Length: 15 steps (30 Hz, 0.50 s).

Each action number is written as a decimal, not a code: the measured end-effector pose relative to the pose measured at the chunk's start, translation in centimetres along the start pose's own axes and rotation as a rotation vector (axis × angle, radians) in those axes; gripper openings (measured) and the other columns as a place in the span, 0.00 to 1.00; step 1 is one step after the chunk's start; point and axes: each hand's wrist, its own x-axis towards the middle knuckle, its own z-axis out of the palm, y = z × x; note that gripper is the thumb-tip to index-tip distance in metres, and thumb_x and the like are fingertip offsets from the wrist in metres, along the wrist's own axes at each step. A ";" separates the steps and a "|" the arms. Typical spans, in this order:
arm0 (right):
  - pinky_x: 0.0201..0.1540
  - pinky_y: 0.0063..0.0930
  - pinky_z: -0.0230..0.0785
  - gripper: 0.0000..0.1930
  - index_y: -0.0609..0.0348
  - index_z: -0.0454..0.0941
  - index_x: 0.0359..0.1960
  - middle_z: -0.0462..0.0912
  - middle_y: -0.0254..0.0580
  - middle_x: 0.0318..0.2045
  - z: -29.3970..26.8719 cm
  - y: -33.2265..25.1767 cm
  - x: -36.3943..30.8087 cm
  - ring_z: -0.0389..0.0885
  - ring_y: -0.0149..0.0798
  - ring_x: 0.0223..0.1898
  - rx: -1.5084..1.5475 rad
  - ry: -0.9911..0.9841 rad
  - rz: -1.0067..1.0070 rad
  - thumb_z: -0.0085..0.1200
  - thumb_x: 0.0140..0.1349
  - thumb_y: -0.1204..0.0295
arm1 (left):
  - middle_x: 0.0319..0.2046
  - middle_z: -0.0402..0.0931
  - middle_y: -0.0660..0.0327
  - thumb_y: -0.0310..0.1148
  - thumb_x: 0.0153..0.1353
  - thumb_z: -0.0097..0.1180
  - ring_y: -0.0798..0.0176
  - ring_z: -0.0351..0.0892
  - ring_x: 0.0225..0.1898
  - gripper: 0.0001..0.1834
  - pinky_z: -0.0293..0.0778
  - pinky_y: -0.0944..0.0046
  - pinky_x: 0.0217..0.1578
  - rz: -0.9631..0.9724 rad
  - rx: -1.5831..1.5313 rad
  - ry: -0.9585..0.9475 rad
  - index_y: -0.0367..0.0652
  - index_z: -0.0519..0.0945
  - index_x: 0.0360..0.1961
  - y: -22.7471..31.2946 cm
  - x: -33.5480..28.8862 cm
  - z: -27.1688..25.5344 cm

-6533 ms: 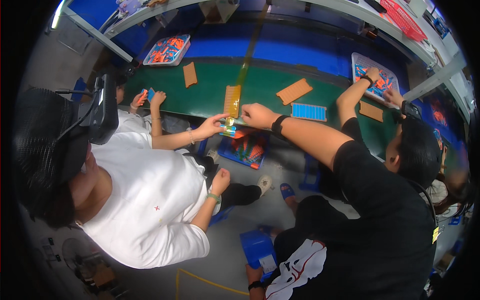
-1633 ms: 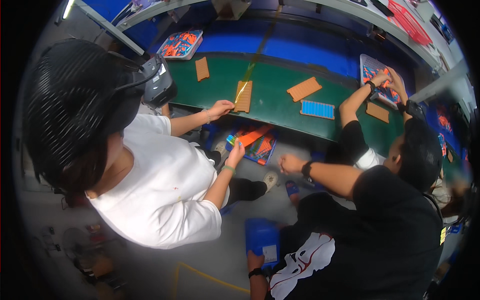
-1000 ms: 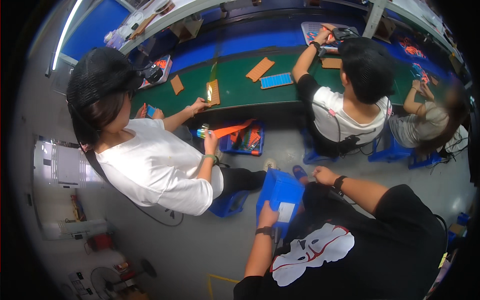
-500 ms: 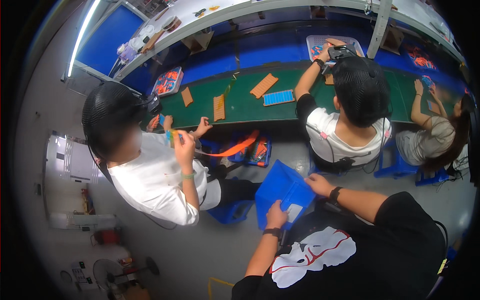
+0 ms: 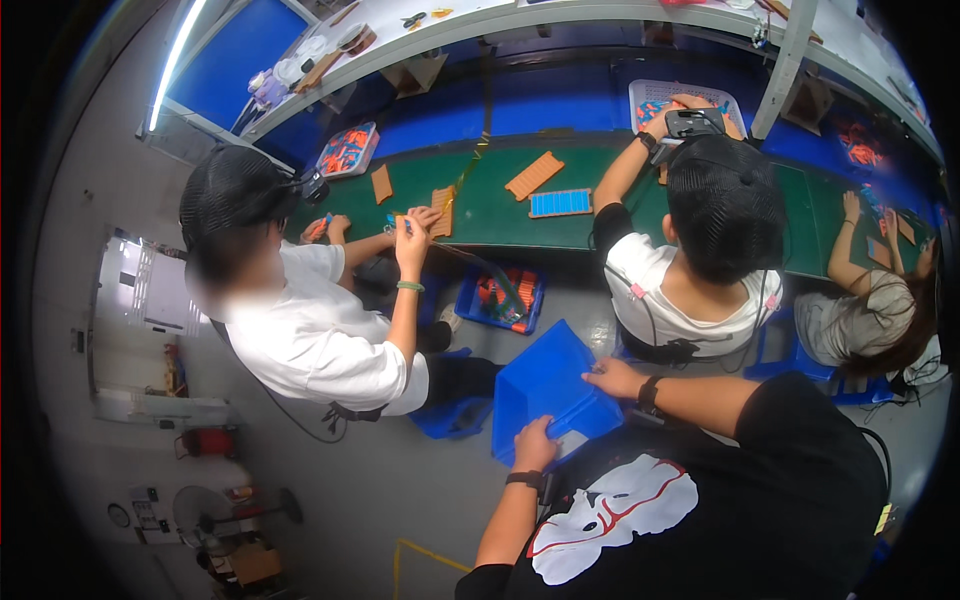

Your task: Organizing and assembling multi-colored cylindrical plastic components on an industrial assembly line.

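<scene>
Both my hands are on a blue plastic bin, tilted in front of me so that its bare inside shows. My left hand grips the near rim, close to a pale label on its side. At the bin's right corner, my right hand has its fingers closed over the rim. I wear a dark band on each wrist. On the floor beyond the bin stands a blue crate of orange and dark pieces; neither hand touches it.
A co-worker in white is close on my left. Another sits ahead, a third at far right. The green bench holds orange trays, a blue-filled tray and baskets of small parts. Blue stools stand nearby.
The bin has shifted slightly left and tipped, so more of its inside shows; both my hands moved with it. The left co-worker's raised hand has gone toward the bench, and the orange strip has swung away.
</scene>
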 end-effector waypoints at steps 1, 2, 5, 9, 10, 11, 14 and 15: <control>0.49 0.38 0.73 0.29 0.68 0.77 0.47 0.82 0.58 0.43 -0.4 0.0 -0.2 0.82 0.50 0.46 0.000 0.012 0.005 0.61 0.60 0.50 | 0.48 0.80 0.56 0.35 0.44 0.72 0.47 0.77 0.52 0.31 0.69 0.47 0.51 0.012 -0.034 0.021 0.50 0.78 0.54 -0.3 0.3 0.6; 0.47 0.36 0.73 0.26 0.66 0.78 0.45 0.83 0.52 0.39 -1.2 -1.2 -0.9 0.82 0.45 0.42 0.008 0.015 -0.063 0.60 0.62 0.51 | 0.49 0.80 0.55 0.35 0.45 0.72 0.47 0.77 0.53 0.31 0.70 0.48 0.52 0.022 -0.071 0.042 0.49 0.78 0.54 -0.6 0.7 1.2; 0.38 0.29 0.70 0.20 0.62 0.79 0.37 0.80 0.39 0.30 -5.6 -9.1 -6.0 0.78 0.34 0.33 0.153 -0.224 -0.076 0.58 0.64 0.54 | 0.51 0.80 0.53 0.35 0.45 0.72 0.47 0.78 0.54 0.32 0.71 0.50 0.53 -0.060 -0.222 0.035 0.48 0.78 0.55 -1.8 1.4 2.1; 0.25 0.23 0.54 0.20 0.52 0.68 0.19 0.64 0.25 0.17 -15.2 -16.4 -13.5 0.62 0.24 0.21 0.518 -0.880 -0.634 0.61 0.62 0.58 | 0.50 0.80 0.51 0.37 0.47 0.72 0.45 0.78 0.53 0.33 0.73 0.52 0.52 -0.114 -0.171 -0.020 0.46 0.77 0.56 -2.0 2.0 1.3; 0.25 0.28 0.54 0.20 0.52 0.67 0.18 0.65 0.28 0.17 -17.9 -17.4 -15.6 0.61 0.30 0.20 0.662 -0.993 -0.906 0.61 0.63 0.59 | 0.50 0.80 0.51 0.37 0.47 0.72 0.45 0.78 0.53 0.33 0.73 0.52 0.52 -0.124 -0.175 -0.005 0.46 0.77 0.56 -2.6 2.7 1.2; 0.25 0.33 0.54 0.22 0.52 0.67 0.18 0.64 0.32 0.18 -19.1 -18.6 -18.9 0.61 0.37 0.19 1.017 -0.858 -1.513 0.55 0.67 0.55 | 0.50 0.80 0.49 0.36 0.46 0.73 0.45 0.79 0.53 0.34 0.73 0.52 0.52 -0.083 -0.182 0.004 0.45 0.77 0.57 -2.4 3.5 1.4; 0.22 0.37 0.49 0.28 0.55 0.61 0.19 0.59 0.35 0.18 -27.6 -21.2 -26.3 0.59 0.41 0.18 0.457 -1.112 -1.362 0.49 0.69 0.47 | 0.51 0.80 0.48 0.35 0.45 0.75 0.44 0.78 0.53 0.35 0.73 0.53 0.53 -0.040 -0.156 -0.009 0.44 0.76 0.57 -1.4 4.4 0.8; 0.22 0.37 0.49 0.28 0.55 0.61 0.19 0.59 0.35 0.18 -27.6 -20.6 -26.1 0.59 0.41 0.18 0.464 -1.121 -1.357 0.49 0.69 0.47 | 0.51 0.79 0.49 0.35 0.46 0.75 0.44 0.78 0.54 0.35 0.73 0.53 0.53 -0.047 -0.123 -0.017 0.45 0.76 0.57 -1.2 4.5 0.7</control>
